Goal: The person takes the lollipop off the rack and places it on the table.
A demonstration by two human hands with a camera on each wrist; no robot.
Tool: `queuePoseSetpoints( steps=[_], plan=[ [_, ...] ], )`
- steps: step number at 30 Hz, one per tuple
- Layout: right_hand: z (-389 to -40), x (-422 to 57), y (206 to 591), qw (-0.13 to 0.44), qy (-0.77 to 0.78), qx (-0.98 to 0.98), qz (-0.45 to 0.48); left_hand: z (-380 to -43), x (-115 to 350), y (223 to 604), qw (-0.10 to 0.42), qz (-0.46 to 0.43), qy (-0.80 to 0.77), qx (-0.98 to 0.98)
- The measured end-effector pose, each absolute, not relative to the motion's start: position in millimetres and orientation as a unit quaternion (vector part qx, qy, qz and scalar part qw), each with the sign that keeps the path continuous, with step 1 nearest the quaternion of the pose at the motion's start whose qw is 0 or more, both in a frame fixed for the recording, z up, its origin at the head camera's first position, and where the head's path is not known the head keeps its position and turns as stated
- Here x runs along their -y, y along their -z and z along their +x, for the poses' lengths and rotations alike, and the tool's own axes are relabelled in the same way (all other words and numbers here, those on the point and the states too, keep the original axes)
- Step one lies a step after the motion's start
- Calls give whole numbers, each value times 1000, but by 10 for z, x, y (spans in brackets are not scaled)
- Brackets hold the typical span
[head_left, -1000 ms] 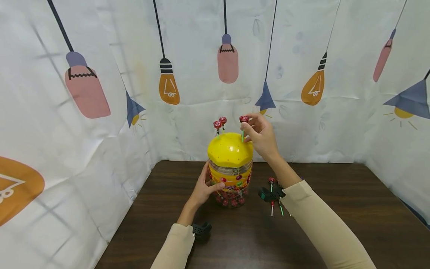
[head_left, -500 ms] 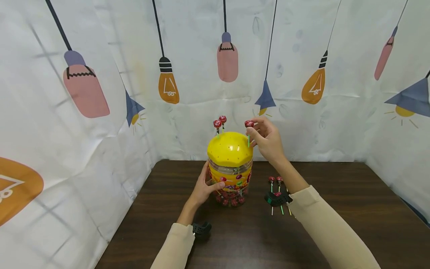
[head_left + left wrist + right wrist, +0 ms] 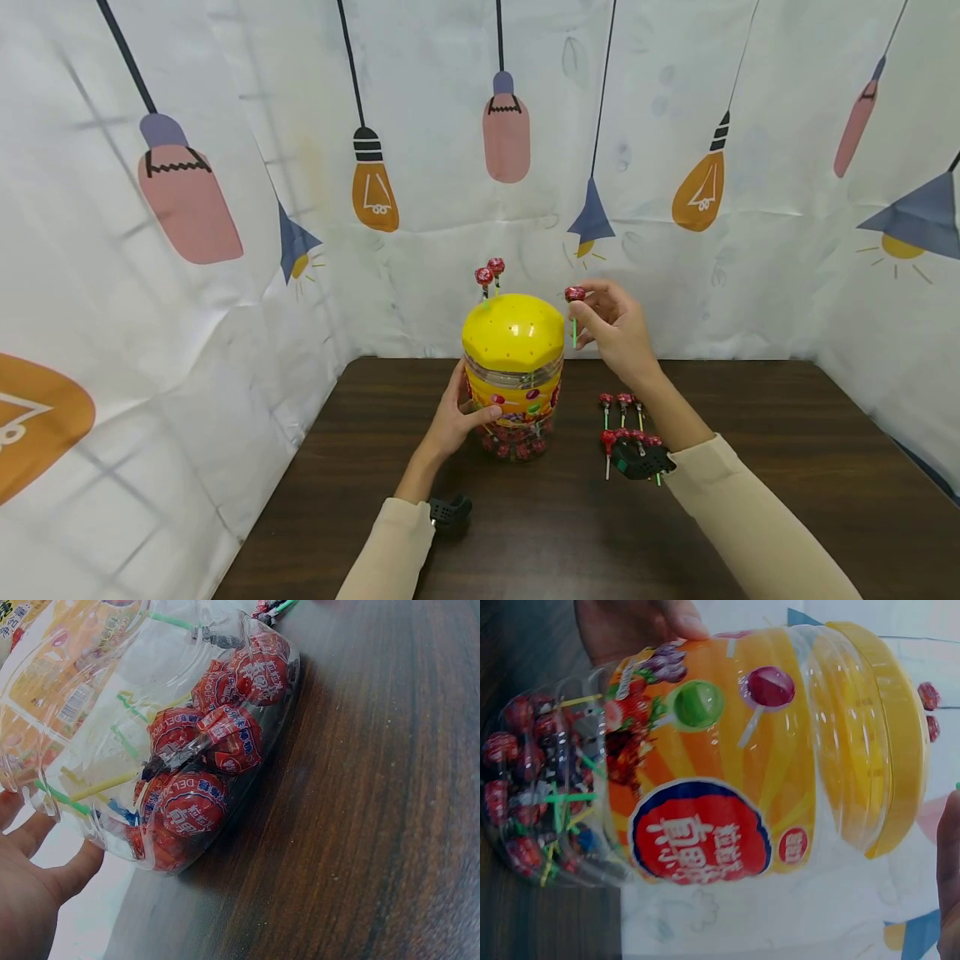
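Observation:
My left hand (image 3: 453,421) grips the side of a clear plastic jar (image 3: 520,400) with a colourful candy label and a yellow lid (image 3: 513,333). Beside that lid, to its right, my right hand (image 3: 618,329) pinches a red-wrapped lollipop (image 3: 574,293), its green stick pointing down and apart from the jar. Two lollipops (image 3: 484,276) stand upright at the lid's back left, heads up. Through the jar's bottom in the left wrist view, several red-wrapped lollipops (image 3: 191,802) show. In the right wrist view the right fingers (image 3: 950,862) appear only at the edge.
Several lollipops (image 3: 623,400) lie in rows on the dark wooden table (image 3: 360,467), right of the jar. The right wrist strap (image 3: 642,458) partly hides them. A white curtain (image 3: 427,275) printed with lamps hangs behind the table.
My right hand has drawn the lollipop away from the lid, to the right and down. More of the lollipops on the table are uncovered. The left hand and jar stay put.

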State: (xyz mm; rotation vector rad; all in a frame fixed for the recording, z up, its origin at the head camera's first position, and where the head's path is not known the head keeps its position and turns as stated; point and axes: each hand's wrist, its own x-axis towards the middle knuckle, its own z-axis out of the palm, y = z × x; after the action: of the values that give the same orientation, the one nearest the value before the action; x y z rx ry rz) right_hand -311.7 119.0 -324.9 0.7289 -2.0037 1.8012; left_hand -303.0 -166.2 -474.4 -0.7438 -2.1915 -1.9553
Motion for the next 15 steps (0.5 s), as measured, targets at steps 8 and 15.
queuePoseSetpoints(
  steps=[8, 15],
  plan=[
    [-3020, -1374, 3371, 170, -632, 712, 255, -3036, 1661, 4750, 55, -245, 645, 722],
    [-2948, -1549, 3547, 167, -622, 724, 248, -3046, 1656, 4744, 54, -244, 646, 722]
  ],
)
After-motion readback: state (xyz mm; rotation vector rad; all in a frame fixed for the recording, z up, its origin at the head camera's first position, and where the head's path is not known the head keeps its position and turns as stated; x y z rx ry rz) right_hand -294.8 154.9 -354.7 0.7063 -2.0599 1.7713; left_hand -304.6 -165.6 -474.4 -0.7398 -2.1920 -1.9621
